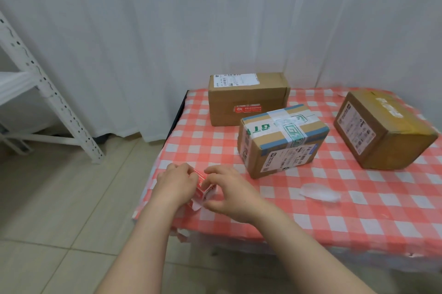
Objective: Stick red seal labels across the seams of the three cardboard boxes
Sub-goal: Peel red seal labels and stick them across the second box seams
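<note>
While both forearms reach in from the bottom edge, the left hand (175,180) and the right hand (229,188) curl their fingers round one small roll of red seal labels (201,186) at the near left corner of the red-and-white checked counter (311,217). Three brown cardboard boxes stand farther back: a plain box (247,93) bearing one red label (247,109), a box bound in white-and-green tape (282,138), and a box with yellow tape (382,128).

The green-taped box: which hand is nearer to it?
Right. The right hand is down-left of the green-taped box; the left hand is farther left, on the other side of the label roll.
</note>
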